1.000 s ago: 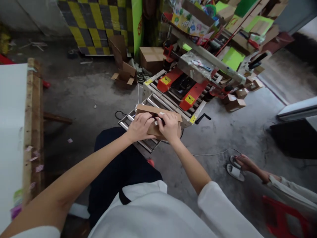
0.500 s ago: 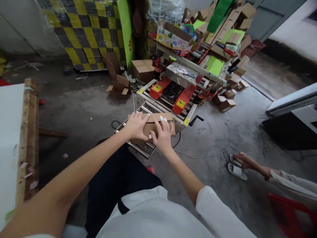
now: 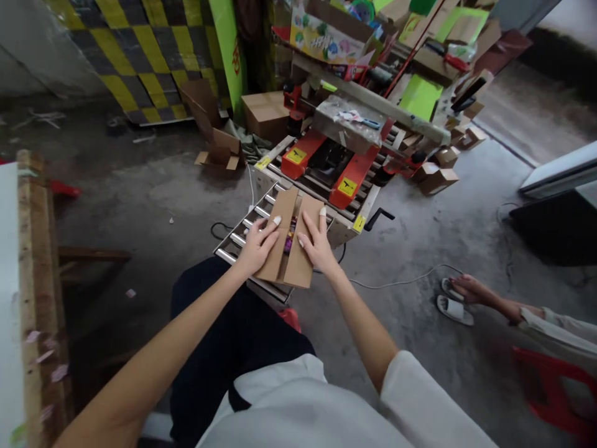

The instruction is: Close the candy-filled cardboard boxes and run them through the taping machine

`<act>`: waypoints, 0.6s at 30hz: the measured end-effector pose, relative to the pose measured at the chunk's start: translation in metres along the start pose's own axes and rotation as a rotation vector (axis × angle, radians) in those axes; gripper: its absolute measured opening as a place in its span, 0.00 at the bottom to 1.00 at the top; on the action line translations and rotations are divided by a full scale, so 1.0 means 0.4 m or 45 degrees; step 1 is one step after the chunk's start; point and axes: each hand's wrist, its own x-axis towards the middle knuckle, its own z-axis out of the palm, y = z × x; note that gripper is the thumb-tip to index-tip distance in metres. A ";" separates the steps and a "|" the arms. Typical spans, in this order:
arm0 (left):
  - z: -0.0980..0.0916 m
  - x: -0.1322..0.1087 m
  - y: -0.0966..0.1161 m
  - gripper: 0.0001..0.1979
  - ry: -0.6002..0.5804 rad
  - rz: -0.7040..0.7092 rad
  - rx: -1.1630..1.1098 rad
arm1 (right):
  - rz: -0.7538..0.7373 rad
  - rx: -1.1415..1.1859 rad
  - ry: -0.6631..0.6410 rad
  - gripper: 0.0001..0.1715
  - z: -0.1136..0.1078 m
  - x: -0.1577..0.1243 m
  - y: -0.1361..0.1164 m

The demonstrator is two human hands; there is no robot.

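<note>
A small brown cardboard box [image 3: 298,264] sits on the short roller section in front of me. Its two long top flaps are folded inward, with a narrow gap between them where small purple and orange contents [image 3: 289,239] show. My left hand [image 3: 258,246] holds the box by its left side, thumb and forefinger on the left flap. On the opposite side my right hand [image 3: 318,244] grips it, fingers spread over the right flap. White coverings are on some fingertips. The undersides of both hands' grip are hidden.
Beyond the rollers [image 3: 237,239] stands a carton-sealing machine with red guides [image 3: 345,186] and a crank handle [image 3: 380,218]. Boxes and a printed carton [image 3: 326,40] are piled on it. A wooden-edged table [image 3: 40,280] is at left. Another person's feet [image 3: 466,289] and a red stool [image 3: 559,386] are at right.
The box has been turned so that its flap seam, earlier running crosswise, now points away from me. My hands have moved apart onto its left and right sides. The view has shifted slightly.
</note>
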 end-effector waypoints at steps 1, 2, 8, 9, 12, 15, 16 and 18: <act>0.021 0.004 -0.008 0.25 -0.016 -0.004 -0.057 | 0.005 -0.007 -0.001 0.36 -0.001 -0.008 -0.007; 0.040 0.006 -0.011 0.26 -0.052 -0.008 -0.087 | 0.012 -0.018 -0.003 0.35 0.001 -0.015 -0.015; 0.063 0.005 0.027 0.25 -0.130 -0.017 0.075 | -0.008 -0.204 0.020 0.35 0.017 -0.004 -0.054; 0.059 0.007 0.035 0.25 -0.134 -0.030 0.121 | -0.015 -0.246 0.017 0.35 0.017 -0.001 -0.057; 0.048 0.011 0.051 0.24 -0.163 -0.082 0.229 | -0.047 -0.407 -0.030 0.36 0.013 -0.020 -0.079; 0.044 0.013 0.054 0.24 -0.231 -0.166 0.251 | -0.162 -0.534 -0.174 0.47 0.011 -0.080 -0.122; 0.046 0.014 0.050 0.24 -0.237 -0.179 0.232 | -0.207 -0.558 -0.229 0.53 0.013 -0.103 -0.137; 0.054 0.021 0.035 0.25 -0.198 -0.155 0.154 | -0.253 -0.598 -0.297 0.62 0.019 -0.140 -0.161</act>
